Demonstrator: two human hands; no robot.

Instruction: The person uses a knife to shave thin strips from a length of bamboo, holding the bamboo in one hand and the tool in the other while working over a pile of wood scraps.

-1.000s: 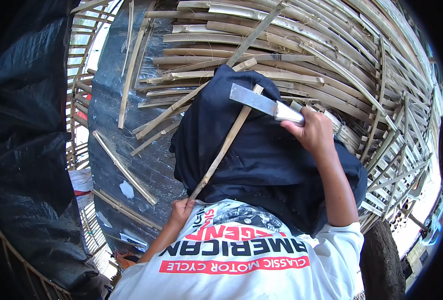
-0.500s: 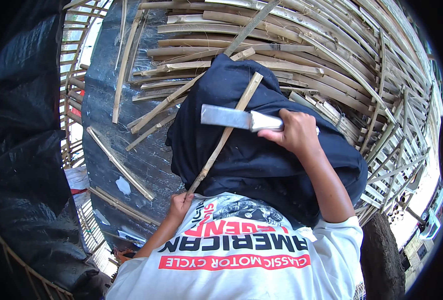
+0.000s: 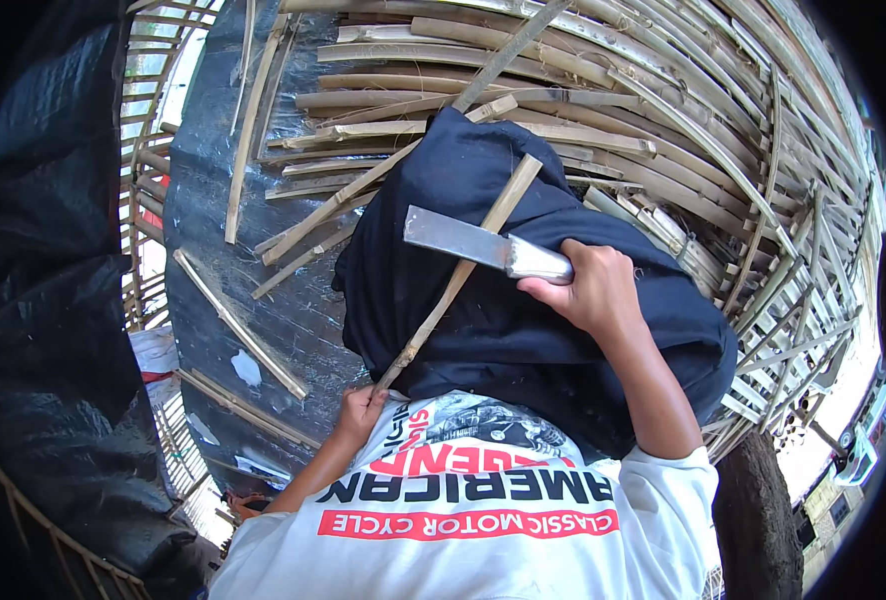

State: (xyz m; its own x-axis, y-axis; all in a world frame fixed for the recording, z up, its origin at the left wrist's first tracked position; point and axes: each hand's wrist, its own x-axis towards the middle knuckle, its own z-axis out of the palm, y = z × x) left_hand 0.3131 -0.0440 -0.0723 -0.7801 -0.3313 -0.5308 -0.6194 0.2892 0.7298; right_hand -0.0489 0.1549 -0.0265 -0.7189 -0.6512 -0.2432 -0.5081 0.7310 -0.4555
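Observation:
My left hand (image 3: 361, 408) is closed round the near end of a bamboo strip (image 3: 441, 303), which slants up and to the right across the dark cloth (image 3: 523, 330) over my lap. In my right hand (image 3: 600, 285) is a knife (image 3: 460, 243) with a broad, square-ended blade and a pale, shiny handle. The blade points left and lies across the strip's upper half in this view. Whether its edge touches the bamboo I cannot tell. The strip's far end lies over the dark cloth.
Long split bamboo strips (image 3: 393, 100) are piled ahead. Several loose strips (image 3: 241, 325) lie on the black sheet (image 3: 203, 210) at the left. A bamboo lattice (image 3: 783, 330) stands on the right, near a dark post (image 3: 760, 515). Black sheeting (image 3: 53, 300) hangs far left.
The knife and my right hand have shifted slightly down, and the blade now tilts more. The strip's far end has moved a little to the right. My left hand keeps its hold.

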